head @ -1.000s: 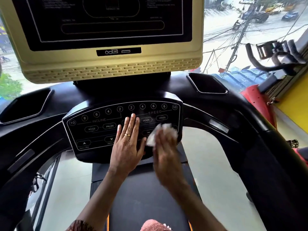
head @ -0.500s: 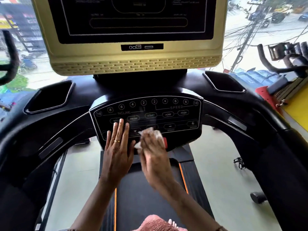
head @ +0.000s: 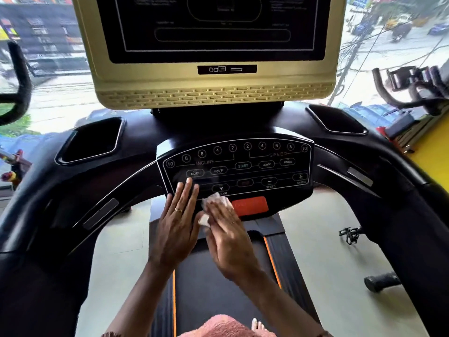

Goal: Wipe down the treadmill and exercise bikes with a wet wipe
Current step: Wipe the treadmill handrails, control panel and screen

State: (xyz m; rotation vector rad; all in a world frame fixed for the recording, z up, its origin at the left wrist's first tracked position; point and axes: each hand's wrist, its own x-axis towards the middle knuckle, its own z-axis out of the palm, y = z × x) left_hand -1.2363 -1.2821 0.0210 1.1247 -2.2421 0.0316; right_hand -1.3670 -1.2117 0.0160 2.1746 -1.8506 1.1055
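I stand on a black treadmill whose button panel sits below a gold-framed screen. My left hand lies flat with straight fingers on the panel's lower left edge, a ring on one finger. My right hand presses a white wet wipe against the panel's bottom edge, just left of the red stop button. The wipe is crumpled under the fingers, which cover most of it.
Two cup holders, the left cup holder and the right cup holder, flank the screen. Curved black handrails run down both sides. An exercise bike's handlebar stands at the right by the window. The belt runs below my arms.
Both hands slid left and down across the panel, from the middle buttons to its lower left edge; the red stop button is now uncovered. The view shifted left.
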